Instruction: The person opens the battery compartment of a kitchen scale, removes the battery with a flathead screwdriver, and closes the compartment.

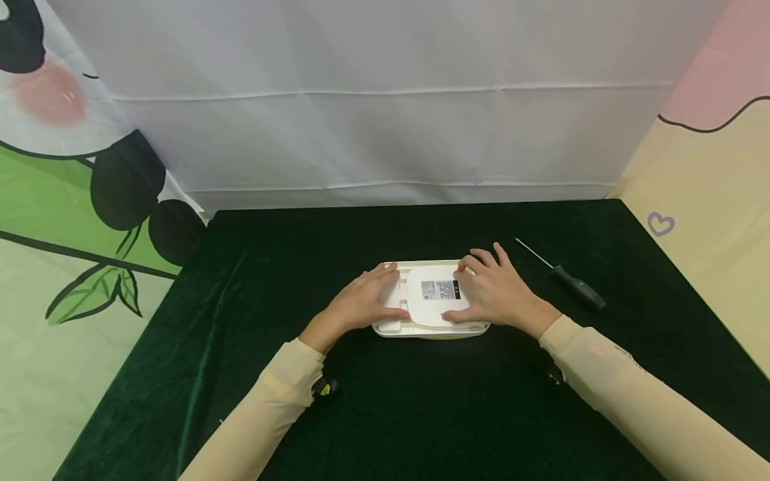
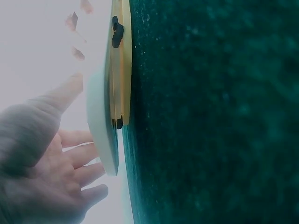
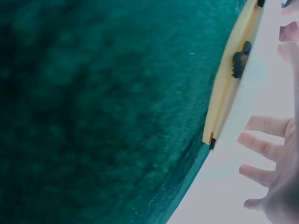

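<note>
A flat white plastic device (image 1: 433, 333) lies on the dark green cloth, its panel (image 1: 424, 314) with a printed label (image 1: 439, 290) facing up. My left hand (image 1: 361, 299) holds the device's left end, thumb along the top and fingers at the far edge. With thumb and fingers spread across the panel's right part, my right hand (image 1: 496, 294) grips it from both sides. Beneath the white shell, the left wrist view shows a pale yellow layer (image 2: 126, 70) and a black part (image 2: 117, 32). The right wrist view shows the same yellow layer (image 3: 219, 93) from its side.
A screwdriver (image 1: 577, 287) with a dark handle lies right of the device, its tip pointing to the back left. The green cloth (image 1: 385, 414) covers the table. A white curtain (image 1: 385, 133) hangs behind it, with printed cloths on both sides.
</note>
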Tool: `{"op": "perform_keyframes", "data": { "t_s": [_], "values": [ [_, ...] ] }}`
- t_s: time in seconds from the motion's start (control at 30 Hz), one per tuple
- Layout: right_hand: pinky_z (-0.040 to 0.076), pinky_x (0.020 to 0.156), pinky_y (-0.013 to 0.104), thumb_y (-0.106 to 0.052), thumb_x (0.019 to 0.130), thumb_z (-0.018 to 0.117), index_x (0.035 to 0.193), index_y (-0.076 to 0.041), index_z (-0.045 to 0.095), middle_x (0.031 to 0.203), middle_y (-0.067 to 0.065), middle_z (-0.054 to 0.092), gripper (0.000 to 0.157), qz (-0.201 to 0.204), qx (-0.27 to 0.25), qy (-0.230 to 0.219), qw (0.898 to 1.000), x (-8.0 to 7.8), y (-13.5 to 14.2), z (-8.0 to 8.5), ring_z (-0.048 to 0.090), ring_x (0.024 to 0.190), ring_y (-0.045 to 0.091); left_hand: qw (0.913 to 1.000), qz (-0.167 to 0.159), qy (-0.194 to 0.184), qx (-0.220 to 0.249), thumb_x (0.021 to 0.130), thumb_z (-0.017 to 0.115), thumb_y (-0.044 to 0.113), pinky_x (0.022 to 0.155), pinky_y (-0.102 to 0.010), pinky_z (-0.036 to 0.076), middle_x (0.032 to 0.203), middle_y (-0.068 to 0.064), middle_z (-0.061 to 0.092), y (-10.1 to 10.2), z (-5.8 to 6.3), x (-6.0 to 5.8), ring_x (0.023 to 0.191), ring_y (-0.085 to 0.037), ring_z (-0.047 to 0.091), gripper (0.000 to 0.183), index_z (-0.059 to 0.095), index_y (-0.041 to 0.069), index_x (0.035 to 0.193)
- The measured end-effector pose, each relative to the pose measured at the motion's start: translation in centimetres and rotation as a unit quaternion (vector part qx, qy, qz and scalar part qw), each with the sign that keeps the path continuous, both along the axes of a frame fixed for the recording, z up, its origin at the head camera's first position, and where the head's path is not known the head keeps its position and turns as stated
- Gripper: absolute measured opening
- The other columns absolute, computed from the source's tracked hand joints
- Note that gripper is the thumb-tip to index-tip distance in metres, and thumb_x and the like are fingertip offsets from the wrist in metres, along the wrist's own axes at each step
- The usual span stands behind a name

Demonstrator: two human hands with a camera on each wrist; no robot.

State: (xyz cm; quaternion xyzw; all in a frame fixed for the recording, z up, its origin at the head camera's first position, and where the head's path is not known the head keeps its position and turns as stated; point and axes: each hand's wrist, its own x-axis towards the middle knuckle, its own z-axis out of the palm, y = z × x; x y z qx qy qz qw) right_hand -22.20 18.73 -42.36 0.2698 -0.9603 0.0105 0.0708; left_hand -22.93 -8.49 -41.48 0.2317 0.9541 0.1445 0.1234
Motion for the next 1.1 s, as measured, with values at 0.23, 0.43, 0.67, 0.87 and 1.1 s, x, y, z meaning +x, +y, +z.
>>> {"op": "perform_keyframes", "data": {
  "t_s": [0.23, 0.43, 0.67, 0.87, 1.1],
  "values": [
    [0.014, 0.116, 0.068, -0.084, 0.078, 0.044, 0.130, -0.016, 0.065, 0.137, 0.012, 0.057, 0.089, 0.011, 0.037, 0.030, 0.999, 0.06, 0.18, -0.35, 0.031, 0.142, 0.042, 1.0000, 0.002, -0.005, -0.006, 0.083, 0.066, 0.063, 0.123, -0.046, 0.017, 0.163, -0.004, 0.022, -0.05, 0.34, 0.04, 0.152, -0.025, 0.017, 0.091, 0.033, 0.014, 0.153],
    [0.009, 0.117, 0.068, -0.085, 0.078, 0.042, 0.128, -0.014, 0.066, 0.133, 0.013, 0.061, 0.090, 0.033, 0.054, 0.056, 0.996, -0.16, 0.23, -0.25, 0.035, 0.140, 0.041, 0.9999, 0.001, -0.007, -0.013, 0.083, 0.064, 0.065, 0.123, -0.046, 0.017, 0.164, -0.002, 0.020, -0.07, 0.43, -0.01, 0.152, -0.025, 0.016, 0.091, 0.033, 0.015, 0.153],
    [0.010, 0.116, 0.068, -0.084, 0.078, 0.043, 0.125, -0.012, 0.067, 0.126, 0.013, 0.065, 0.089, 0.053, 0.062, 0.082, 0.993, -0.31, 0.18, -0.21, 0.042, 0.134, 0.040, 0.9999, 0.004, -0.012, -0.008, 0.083, 0.066, 0.063, 0.123, -0.047, 0.018, 0.163, -0.004, 0.021, -0.08, 0.51, -0.01, 0.151, -0.026, 0.017, 0.090, 0.034, 0.014, 0.152],
    [0.012, 0.117, 0.067, -0.082, 0.079, 0.043, 0.123, -0.011, 0.068, 0.124, 0.013, 0.066, 0.087, 0.062, 0.070, 0.101, 0.990, -0.37, 0.29, -0.59, 0.045, 0.132, 0.039, 0.9998, 0.008, -0.013, -0.013, 0.082, 0.066, 0.064, 0.123, -0.046, 0.018, 0.163, -0.003, 0.021, 0.07, 0.39, -0.09, 0.152, -0.025, 0.017, 0.090, 0.035, 0.016, 0.152],
    [0.011, 0.117, 0.067, -0.080, 0.081, 0.043, 0.121, -0.009, 0.068, 0.121, 0.014, 0.066, 0.085, 0.071, 0.071, 0.113, 0.989, -0.33, 0.36, -0.81, 0.046, 0.131, 0.039, 0.9998, 0.007, -0.015, -0.014, 0.083, 0.066, 0.064, 0.123, -0.046, 0.017, 0.164, -0.002, 0.021, 0.24, 0.36, -0.11, 0.151, -0.025, 0.017, 0.090, 0.035, 0.016, 0.152]
  ]
}}
